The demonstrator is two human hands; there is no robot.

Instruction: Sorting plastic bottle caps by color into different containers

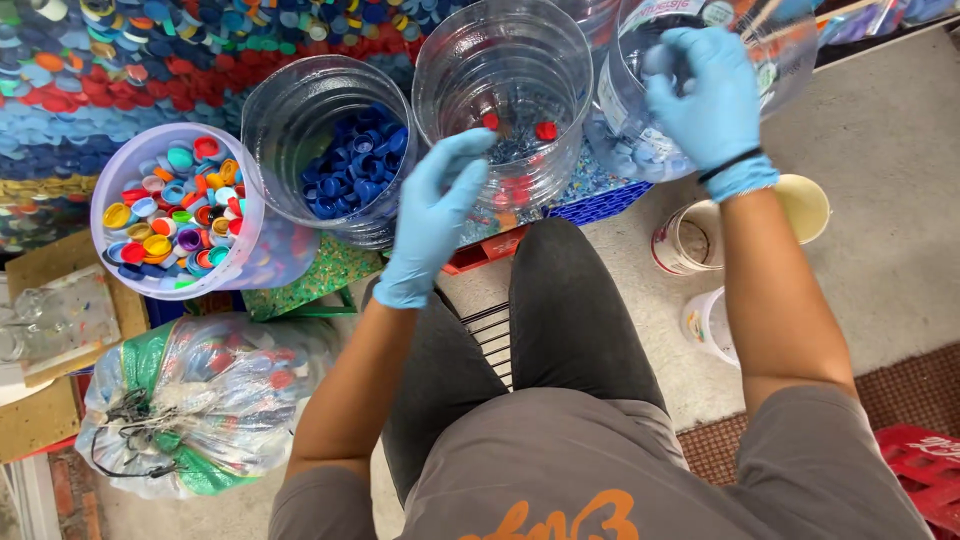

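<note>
My left hand [432,215] hangs loose-fingered just near the upright clear red-cap jar [503,110] — my right hand [705,85] curls at the tilted far-right jar [700,60]; grasp unclear.

around the seat: caps, bag and tubs

a lilac tub [262,262] holds mixed coloured caps [170,212]. beside it stands 1 clear jar [268,130] with blue caps [355,165]. a tied plastic bag [200,400] lies on the floor. 2 small white buckets [690,240] and a red crate [925,470] are at the right side.
</note>
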